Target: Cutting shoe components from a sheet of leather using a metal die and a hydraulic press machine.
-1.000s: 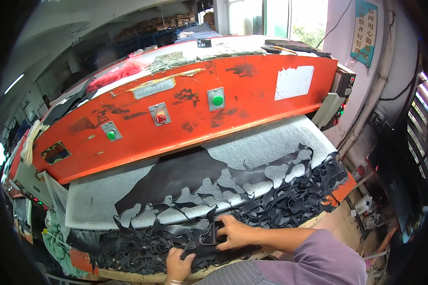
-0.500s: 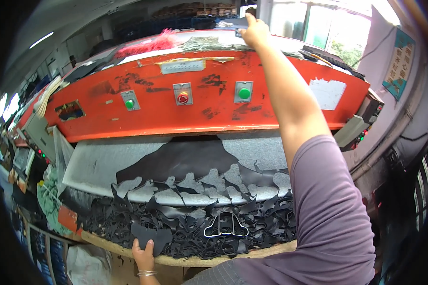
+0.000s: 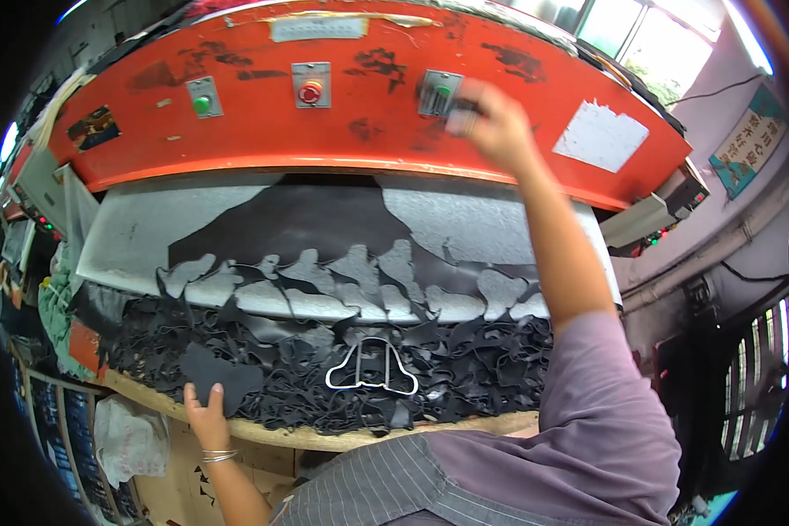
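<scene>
My left hand (image 3: 206, 412) grips a dark cut leather piece (image 3: 223, 375) by its lower edge, thumb on top, above the heap of scraps. My right hand (image 3: 495, 127) is smeared by motion in front of the red machine's right green button (image 3: 443, 91). A small dark thing shows at its fingers, too blurred to name. A metal cutting die (image 3: 373, 373), shaped with two lobes, lies on the black leather scraps (image 3: 280, 394). Behind it, a large dark leather sheet (image 3: 298, 219) with cut-out gaps along its near edge lies on the pale press bed (image 3: 123, 237).
The red press beam (image 3: 254, 136) spans the far side, with a red stop button (image 3: 309, 92) and another green button (image 3: 202, 104). A wooden edge (image 3: 324, 440) runs along the near side. A white bag (image 3: 131, 434) stands low at the left.
My right hand has come down from the machine's top to the front of the red beam. The view has tilted down and shifted right. My left hand still holds the leather piece.
</scene>
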A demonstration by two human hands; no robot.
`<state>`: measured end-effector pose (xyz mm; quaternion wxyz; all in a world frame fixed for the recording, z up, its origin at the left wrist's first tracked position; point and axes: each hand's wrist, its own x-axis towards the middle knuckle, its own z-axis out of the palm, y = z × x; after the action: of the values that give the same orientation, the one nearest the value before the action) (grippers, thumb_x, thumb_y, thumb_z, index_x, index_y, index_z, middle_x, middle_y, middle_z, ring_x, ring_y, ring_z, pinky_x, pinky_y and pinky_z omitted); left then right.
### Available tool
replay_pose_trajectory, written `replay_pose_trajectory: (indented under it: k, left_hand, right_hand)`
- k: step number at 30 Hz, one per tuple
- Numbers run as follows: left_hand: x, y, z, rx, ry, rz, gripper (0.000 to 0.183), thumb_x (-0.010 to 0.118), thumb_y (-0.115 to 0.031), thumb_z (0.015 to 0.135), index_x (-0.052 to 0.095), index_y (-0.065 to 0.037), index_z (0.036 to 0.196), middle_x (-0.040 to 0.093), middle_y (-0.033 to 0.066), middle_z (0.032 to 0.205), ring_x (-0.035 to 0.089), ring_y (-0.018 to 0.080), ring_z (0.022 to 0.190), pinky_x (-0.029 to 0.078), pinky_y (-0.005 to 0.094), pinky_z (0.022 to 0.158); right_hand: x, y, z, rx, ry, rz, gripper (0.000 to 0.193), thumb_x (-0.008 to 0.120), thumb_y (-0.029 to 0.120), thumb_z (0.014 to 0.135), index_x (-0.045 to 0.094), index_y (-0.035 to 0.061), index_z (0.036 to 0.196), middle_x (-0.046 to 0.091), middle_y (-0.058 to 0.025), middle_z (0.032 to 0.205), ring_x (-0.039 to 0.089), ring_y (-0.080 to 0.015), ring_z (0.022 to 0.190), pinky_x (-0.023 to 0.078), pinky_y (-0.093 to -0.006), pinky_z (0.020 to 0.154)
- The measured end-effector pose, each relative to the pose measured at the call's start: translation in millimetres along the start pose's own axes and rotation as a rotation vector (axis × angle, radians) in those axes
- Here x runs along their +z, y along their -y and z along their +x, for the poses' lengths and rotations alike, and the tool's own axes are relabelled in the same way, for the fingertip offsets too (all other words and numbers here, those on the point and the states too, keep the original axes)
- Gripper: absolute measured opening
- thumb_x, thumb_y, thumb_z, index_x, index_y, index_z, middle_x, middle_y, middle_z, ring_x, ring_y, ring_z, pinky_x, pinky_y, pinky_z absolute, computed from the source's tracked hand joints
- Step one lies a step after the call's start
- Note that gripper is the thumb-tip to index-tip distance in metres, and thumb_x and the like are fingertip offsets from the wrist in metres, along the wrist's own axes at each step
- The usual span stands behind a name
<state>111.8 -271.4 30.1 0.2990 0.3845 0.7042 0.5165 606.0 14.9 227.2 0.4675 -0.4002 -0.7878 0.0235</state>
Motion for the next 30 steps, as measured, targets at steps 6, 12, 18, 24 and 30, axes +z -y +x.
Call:
replay_pose_trajectory:
  k: [6, 12, 18, 24, 30]
  left_hand:
    - [3.2, -2.2, 13.4, 0.017, 0.109, -0.037, 0.052, 0.066, -0.014, 0.090, 0.044, 0.010, 0.130, 0.057, 0.0118, 0.120, 0.053, 0.0169, 0.102, 0.043, 0.0285, 0.094]
    - [10.3, -6.6, 17.3, 0.018, 0.085, -0.017, 0.045, 0.064, -0.012, 0.089, 0.046, 0.009, 0.125, 0.055, 0.0110, 0.118, 0.052, 0.0160, 0.102, 0.042, 0.0277, 0.094]
    - [10.5, -11.2, 19.0, -0.015, 0.155, 0.038, 0.052, 0.066, -0.014, 0.088, 0.044, 0.012, 0.128, 0.053, 0.0141, 0.123, 0.051, 0.0186, 0.108, 0.041, 0.0288, 0.097]
    - [20.3, -33.2, 16.3, -0.026, 0.383, 0.135, 0.047, 0.064, -0.007, 0.086, 0.046, 0.009, 0.127, 0.056, 0.0134, 0.123, 0.053, 0.0195, 0.110, 0.039, 0.0298, 0.099]
    - [19.5, -21.9, 18.2, 0.034, 0.365, 0.173, 0.046, 0.063, -0.007, 0.087, 0.047, 0.009, 0.126, 0.056, 0.0151, 0.123, 0.052, 0.0204, 0.111, 0.039, 0.0305, 0.099]
  right_hand:
    - [43.1, 13.4, -218.0, 0.555, 0.330, 0.007, 0.050, 0.080, 0.018, 0.076, 0.062, 0.0073, 0.121, 0.062, -0.0138, 0.105, 0.061, -0.0284, 0.100, 0.048, -0.0356, 0.088]
    - [49.5, 1.6, -243.4, 0.428, 0.300, 0.031, 0.054, 0.081, 0.019, 0.073, 0.061, 0.0062, 0.122, 0.063, -0.0117, 0.102, 0.056, -0.0278, 0.100, 0.046, -0.0347, 0.089]
    - [48.4, -3.3, -239.0, 0.422, 0.291, 0.033, 0.055, 0.082, 0.020, 0.072, 0.062, 0.0056, 0.121, 0.064, -0.0117, 0.101, 0.055, -0.0268, 0.099, 0.045, -0.0336, 0.088]
    - [71.2, 4.7, -239.0, 0.482, 0.190, -0.093, 0.059, 0.086, 0.027, 0.066, 0.065, 0.0048, 0.116, 0.065, -0.0127, 0.098, 0.059, -0.0271, 0.093, 0.047, -0.0347, 0.084]
    - [84.5, 10.9, -231.4, 0.492, 0.182, -0.202, 0.062, 0.083, 0.032, 0.067, 0.063, 0.0047, 0.119, 0.067, -0.0133, 0.107, 0.057, -0.0310, 0.096, 0.046, -0.0388, 0.088]
